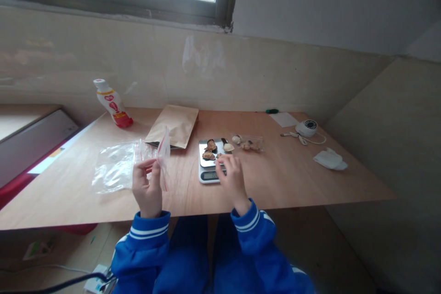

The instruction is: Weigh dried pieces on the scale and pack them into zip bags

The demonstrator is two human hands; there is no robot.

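My left hand [149, 188] pinches the edge of a clear zip bag [164, 147] between thumb and fingers, with the bag raised upright over the table. My right hand [232, 178] is over the front right of a white kitchen scale [202, 172], partly covering its display. Its fingers are curved, thumb and index apart, with the fingertips close to a small dried piece [219, 156]. On the scale's plate lie brown dried slices [208, 156], and a pale, rounded piece [228, 147] sits at its right edge. The display's digits are too small to read surely.
Flat clear bags [115, 170] lie left, below a brown paper pouch [177, 124] and a bottle [113, 105]. Right of the scale is a bag of dried pieces [253, 144]. Farther right are a white camera-like device [306, 128], a green-handled tool [272, 111] and crumpled white tissue [330, 160].
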